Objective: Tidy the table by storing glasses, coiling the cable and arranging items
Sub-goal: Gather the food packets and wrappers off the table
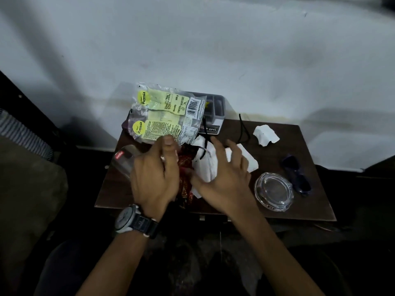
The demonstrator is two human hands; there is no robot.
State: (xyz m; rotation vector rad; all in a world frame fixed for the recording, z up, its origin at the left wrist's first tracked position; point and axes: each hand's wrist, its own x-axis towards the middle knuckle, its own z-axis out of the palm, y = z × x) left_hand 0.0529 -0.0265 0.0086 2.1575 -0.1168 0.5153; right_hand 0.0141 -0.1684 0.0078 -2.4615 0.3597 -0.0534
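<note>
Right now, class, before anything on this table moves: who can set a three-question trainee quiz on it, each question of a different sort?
1. True or false: the left hand pinches the Premia packet.
2. What lies nearest the glass ashtray? A sunglasses; B wristwatch; C barcode.
3. Does the right hand grip anything?

Key: 1 true. 2 A. 3 No, its fingers are spread.

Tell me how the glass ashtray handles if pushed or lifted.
The glass ashtray looks thick-walled, so probably heavy for its size. Its low, wide shape should slide rather than tip. It sits near the edge of the table, so a fall could break it.
</note>
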